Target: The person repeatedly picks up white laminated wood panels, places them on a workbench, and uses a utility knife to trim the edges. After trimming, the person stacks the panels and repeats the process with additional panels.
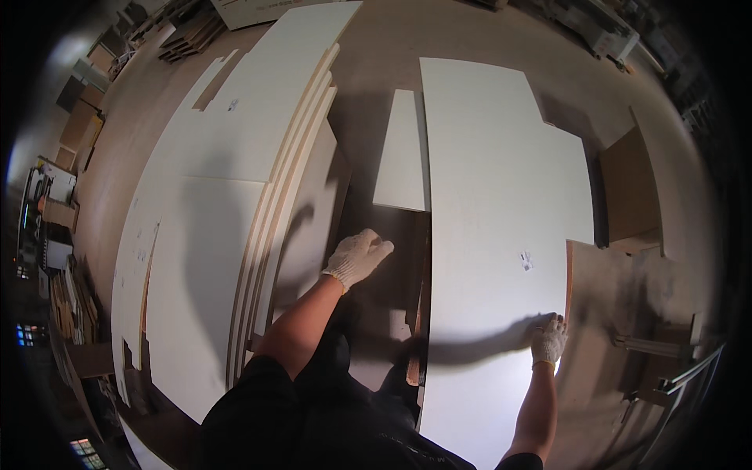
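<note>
Where the panel (501, 172) is lying: flat and white, at the person's right side, stretching away from the body.
Right hand (550, 341): wearing a pale knit glove, it is resting at the panel's right edge, toward the near end; the fingers are bending there, but whether they are grasping the edge I cannot tell.
Left hand (359, 258): gloved too, it is hovering left of the panel, its fingers curling into a loose fist.
Narrow board (401, 149): white, lying just beside the panel's left edge.
Stack (274, 86): white boards are lying in layers, well left of the panel.
Shadow (478, 346): it is crossing the panel toward the right hand.
</note>
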The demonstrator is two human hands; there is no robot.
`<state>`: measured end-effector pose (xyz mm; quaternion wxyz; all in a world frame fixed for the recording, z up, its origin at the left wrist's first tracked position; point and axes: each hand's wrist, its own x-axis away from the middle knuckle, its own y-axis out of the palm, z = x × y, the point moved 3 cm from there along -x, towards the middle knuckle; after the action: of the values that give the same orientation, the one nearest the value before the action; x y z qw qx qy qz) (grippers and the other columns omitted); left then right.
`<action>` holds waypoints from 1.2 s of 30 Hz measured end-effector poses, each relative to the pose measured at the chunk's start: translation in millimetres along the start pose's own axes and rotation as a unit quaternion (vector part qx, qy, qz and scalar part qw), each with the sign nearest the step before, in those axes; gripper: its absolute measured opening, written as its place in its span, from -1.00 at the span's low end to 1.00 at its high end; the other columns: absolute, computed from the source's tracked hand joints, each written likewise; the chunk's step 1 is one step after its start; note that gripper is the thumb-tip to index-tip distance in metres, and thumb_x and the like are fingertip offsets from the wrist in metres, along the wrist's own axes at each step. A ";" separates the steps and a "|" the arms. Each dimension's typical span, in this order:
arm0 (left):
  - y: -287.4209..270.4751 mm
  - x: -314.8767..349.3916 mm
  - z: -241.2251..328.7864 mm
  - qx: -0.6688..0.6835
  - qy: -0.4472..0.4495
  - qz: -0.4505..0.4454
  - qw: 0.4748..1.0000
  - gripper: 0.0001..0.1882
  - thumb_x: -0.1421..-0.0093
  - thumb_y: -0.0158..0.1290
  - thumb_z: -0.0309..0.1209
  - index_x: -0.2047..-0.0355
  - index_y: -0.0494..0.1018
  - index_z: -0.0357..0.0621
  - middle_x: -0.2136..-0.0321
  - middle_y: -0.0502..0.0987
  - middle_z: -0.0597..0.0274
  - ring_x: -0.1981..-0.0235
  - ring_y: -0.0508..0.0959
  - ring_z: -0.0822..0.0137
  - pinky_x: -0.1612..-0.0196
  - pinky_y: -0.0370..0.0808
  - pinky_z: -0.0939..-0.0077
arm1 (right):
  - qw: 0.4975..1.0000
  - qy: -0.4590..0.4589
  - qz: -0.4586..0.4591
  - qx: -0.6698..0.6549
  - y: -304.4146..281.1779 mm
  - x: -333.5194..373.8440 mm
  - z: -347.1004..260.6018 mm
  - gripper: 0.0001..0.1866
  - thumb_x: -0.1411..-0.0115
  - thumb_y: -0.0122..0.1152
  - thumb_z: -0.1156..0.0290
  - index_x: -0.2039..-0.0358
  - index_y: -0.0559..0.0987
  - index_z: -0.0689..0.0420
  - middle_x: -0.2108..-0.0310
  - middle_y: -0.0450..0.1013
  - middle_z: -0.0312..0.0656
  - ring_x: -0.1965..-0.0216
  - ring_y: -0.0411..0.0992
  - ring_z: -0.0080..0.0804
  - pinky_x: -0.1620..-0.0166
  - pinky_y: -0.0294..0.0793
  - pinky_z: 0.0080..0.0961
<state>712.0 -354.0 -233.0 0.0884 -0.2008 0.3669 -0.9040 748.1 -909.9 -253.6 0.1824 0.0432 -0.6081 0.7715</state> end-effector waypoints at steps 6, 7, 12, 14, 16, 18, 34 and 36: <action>-293.8 -25.4 -203.7 -0.063 -0.100 0.376 0.919 -0.50 -0.36 0.12 -0.05 -0.13 0.49 -0.17 -0.11 0.57 -0.06 -0.11 0.58 -0.02 -0.16 0.54 0.14 | 0.952 -0.091 0.135 -0.260 -94.4 18.3 -192.5 -0.43 -0.23 0.31 0.39 -0.26 0.49 0.21 -0.22 0.47 0.08 -0.20 0.48 0.02 -0.26 0.49 -0.17; -332.6 -43.4 -240.6 -0.076 -0.138 0.360 0.920 -0.45 -0.38 0.07 -0.02 -0.18 0.45 -0.18 -0.16 0.53 -0.06 -0.15 0.55 -0.01 -0.21 0.49 0.14 | 0.921 -0.179 0.180 -0.295 -108.2 24.0 -256.0 -0.49 -0.26 0.28 0.43 -0.23 0.50 0.22 -0.16 0.52 0.09 -0.10 0.56 0.02 -0.18 0.55 -0.18; -460.0 -116.2 -410.7 -0.198 -0.229 0.327 0.895 -0.30 -0.40 -0.15 0.10 -0.32 0.34 -0.18 -0.25 0.45 -0.06 -0.27 0.45 0.01 -0.38 0.28 0.07 | 0.786 -0.305 -0.125 -0.524 -140.2 59.6 -603.2 -0.58 -0.37 -0.06 0.49 -0.21 0.48 0.25 0.12 0.52 -0.24 0.09 0.49 -0.49 0.02 0.53 -0.53; -490.6 -129.9 -459.8 -0.200 -0.260 0.324 0.888 -0.28 -0.40 -0.22 0.12 -0.33 0.33 -0.16 -0.26 0.45 -0.07 -0.30 0.42 0.01 -0.42 0.21 0.05 | 0.768 -0.303 -0.167 -0.539 -155.7 83.3 -724.2 -0.57 -0.37 -0.02 0.43 -0.22 0.44 0.20 0.08 0.51 -0.22 0.07 0.51 -0.42 0.05 0.56 -0.49; -497.7 -134.4 -490.0 -0.074 -0.308 0.357 0.879 -0.29 -0.37 -0.23 0.11 -0.20 0.46 -0.23 -0.15 0.54 -0.14 -0.20 0.52 -0.08 -0.33 0.34 0.05 | 0.764 -0.219 -0.271 -0.543 -170.6 108.6 -803.1 -0.67 -0.35 0.02 0.36 -0.09 0.48 0.09 0.03 0.47 -0.19 0.05 0.54 -0.34 0.19 0.63 -0.38; -497.9 -141.2 -494.0 -0.086 -0.258 0.392 0.879 -0.36 -0.37 -0.16 0.16 0.11 0.58 -0.20 0.06 0.63 -0.22 0.03 0.64 -0.17 -0.15 0.51 0.12 | 0.819 -0.263 -0.133 -0.493 -190.7 134.7 -840.1 -0.59 -0.38 0.03 0.21 -0.13 0.53 0.14 0.25 0.53 -0.23 0.23 0.54 -0.42 0.25 0.56 -0.45; -360.0 123.4 -391.1 0.126 -0.268 0.331 0.896 -0.58 -0.27 0.03 -0.15 0.15 0.59 -0.29 0.10 0.60 -0.16 0.03 0.60 -0.11 -0.03 0.51 -0.04 | 0.737 -0.211 -0.261 -0.587 -139.3 225.4 -605.2 -0.37 -0.56 -0.33 0.00 -0.44 0.29 0.10 -0.40 0.27 -0.06 -0.37 0.27 -0.12 -0.36 0.32 -0.10; -348.7 157.8 -390.6 0.228 -0.266 0.237 0.906 -0.42 -0.30 0.02 -0.09 -0.12 0.46 -0.35 0.00 0.60 -0.20 0.04 0.65 -0.20 -0.01 0.57 -0.16 | 0.840 -0.304 -0.124 -0.431 -128.3 234.8 -567.7 -0.39 -0.57 -0.37 0.06 -0.44 0.28 0.13 -0.40 0.27 -0.02 -0.37 0.28 -0.10 -0.37 0.32 -0.10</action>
<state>397.8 92.1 -196.2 0.4378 -0.3151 0.1505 -0.8285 660.7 -289.6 -213.3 0.0824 0.2677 -0.8937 0.3506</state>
